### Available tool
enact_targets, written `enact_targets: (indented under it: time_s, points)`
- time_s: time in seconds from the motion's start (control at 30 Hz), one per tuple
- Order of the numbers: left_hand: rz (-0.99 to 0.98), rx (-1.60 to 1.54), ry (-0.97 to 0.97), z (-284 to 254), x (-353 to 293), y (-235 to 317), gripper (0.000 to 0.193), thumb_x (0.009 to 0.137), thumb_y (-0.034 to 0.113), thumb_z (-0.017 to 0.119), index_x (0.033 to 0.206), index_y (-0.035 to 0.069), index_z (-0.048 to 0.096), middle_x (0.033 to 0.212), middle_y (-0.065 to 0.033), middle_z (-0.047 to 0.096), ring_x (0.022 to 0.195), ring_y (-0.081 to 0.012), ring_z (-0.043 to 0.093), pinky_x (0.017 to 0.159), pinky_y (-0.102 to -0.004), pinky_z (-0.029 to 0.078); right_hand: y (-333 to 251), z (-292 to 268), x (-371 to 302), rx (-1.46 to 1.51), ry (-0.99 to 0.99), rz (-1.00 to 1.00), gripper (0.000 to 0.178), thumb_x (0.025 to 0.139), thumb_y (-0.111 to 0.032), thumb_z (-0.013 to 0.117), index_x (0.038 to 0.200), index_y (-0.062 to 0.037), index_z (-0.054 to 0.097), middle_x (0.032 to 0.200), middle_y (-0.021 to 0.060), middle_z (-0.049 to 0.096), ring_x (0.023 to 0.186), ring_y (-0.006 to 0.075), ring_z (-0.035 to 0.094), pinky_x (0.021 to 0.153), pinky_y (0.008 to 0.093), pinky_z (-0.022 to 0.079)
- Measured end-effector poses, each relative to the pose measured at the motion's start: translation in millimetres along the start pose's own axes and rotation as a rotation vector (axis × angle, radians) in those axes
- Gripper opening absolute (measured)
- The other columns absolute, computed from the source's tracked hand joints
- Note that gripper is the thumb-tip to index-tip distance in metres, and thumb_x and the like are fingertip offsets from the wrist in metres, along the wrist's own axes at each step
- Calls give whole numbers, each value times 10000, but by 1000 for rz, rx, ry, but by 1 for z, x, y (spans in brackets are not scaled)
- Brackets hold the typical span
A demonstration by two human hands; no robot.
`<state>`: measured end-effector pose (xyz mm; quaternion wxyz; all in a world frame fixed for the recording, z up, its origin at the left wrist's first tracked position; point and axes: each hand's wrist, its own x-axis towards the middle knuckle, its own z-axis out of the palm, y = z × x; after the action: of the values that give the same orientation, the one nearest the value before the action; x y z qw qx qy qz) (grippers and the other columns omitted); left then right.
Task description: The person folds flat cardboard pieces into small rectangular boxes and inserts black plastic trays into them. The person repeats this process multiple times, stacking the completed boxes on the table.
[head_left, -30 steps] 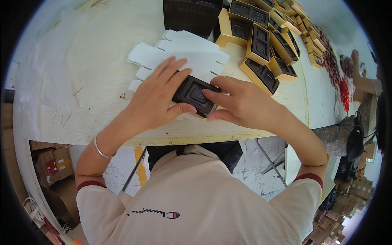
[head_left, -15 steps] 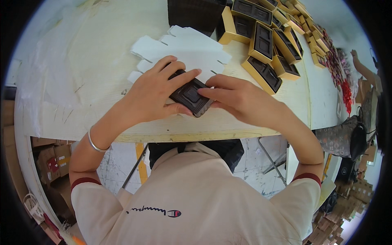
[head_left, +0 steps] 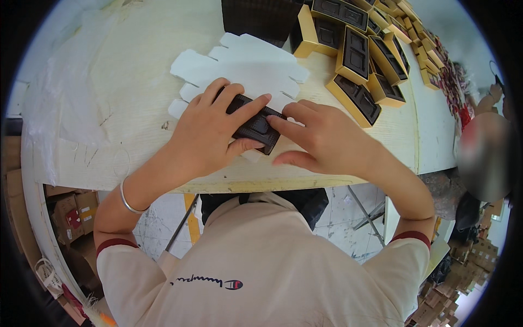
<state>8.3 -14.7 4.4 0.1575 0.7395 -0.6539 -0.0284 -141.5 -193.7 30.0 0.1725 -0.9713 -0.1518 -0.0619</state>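
Note:
A small black plastic tray insert (head_left: 256,127) with recessed compartments is tilted above the near part of the table. My left hand (head_left: 210,125) grips it from the left, thumb at its near edge and fingers across its far side. On the right, my right hand (head_left: 327,136) touches the insert with its index fingertip, the thumb stretched apart and free. Just beyond and partly under my hands lie flat white cardboard box blanks (head_left: 245,60) with notched flaps. What is beneath the insert is mostly hidden.
Gold boxes with black inserts (head_left: 354,54) are heaped at the far right, with more behind. A dark box (head_left: 259,19) stands at the back. Clear plastic film (head_left: 65,92) covers the table's left side. Another person (head_left: 485,158) is at the right edge, partly blurred.
My right thumb has come away from the insert and spread toward me. The insert has turned slightly in my left hand. The person at the right has leaned into view.

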Motion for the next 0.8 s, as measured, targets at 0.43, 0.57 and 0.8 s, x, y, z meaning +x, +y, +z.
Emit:
enact_targets:
  time_s: [0.43,0.57,0.8]
  points:
    - [72,87,-10,-4,-5,-5,705,787,283,680,1421,154,399,1354,-169,406,1221,-371,392,1015,-489,331,-19,49,-12,-291,56,175,819,763,-594,540,1302,20,489,1444,237,342,1297,370,387,1050,469,336]
    - [54,161,-60,-2,-2,-1,789,787,409,681,1447,150,335,1397,-177,386,1306,-345,345,1084,-538,235,-25,56,-12,-318,106,262,837,782,-586,544,1345,24,439,1447,254,322,1314,395,350,1042,478,328]
    - [49,-596,44,-9,-11,-27,776,822,443,653,1419,50,352,1440,-169,369,1346,-341,325,1118,-487,211,-15,58,-15,178,345,147,543,772,-242,727,1223,-1,548,1212,256,478,1091,405,507,938,442,429]
